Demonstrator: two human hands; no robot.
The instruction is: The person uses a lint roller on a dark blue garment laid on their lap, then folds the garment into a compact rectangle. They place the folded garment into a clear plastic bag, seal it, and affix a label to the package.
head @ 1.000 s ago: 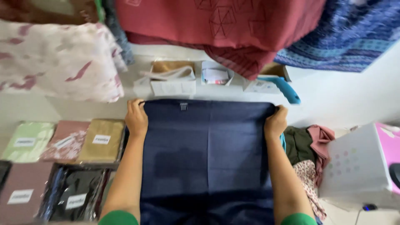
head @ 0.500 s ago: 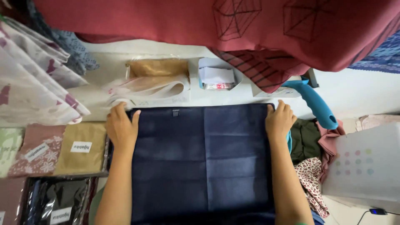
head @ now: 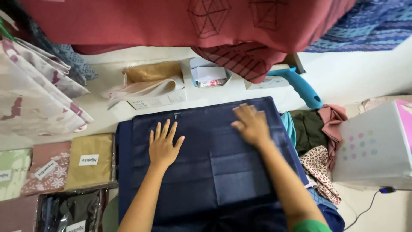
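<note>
A dark navy cloth lies spread flat on the white surface in front of me, folded into a large rectangle with a small label near its top edge. My left hand rests palm down on the cloth's upper left part, fingers spread. My right hand presses flat on the upper right part, near the top edge. Neither hand grips anything.
Packaged folded fabrics lie in rows at the left. Red and patterned cloths hang above. A beige bag, a small box and a blue handle sit behind the cloth. Crumpled clothes and a white box are at the right.
Both hands have left the cloth's top corners and moved inward onto its surface, now lying flat on it. The camera has shifted slightly.
</note>
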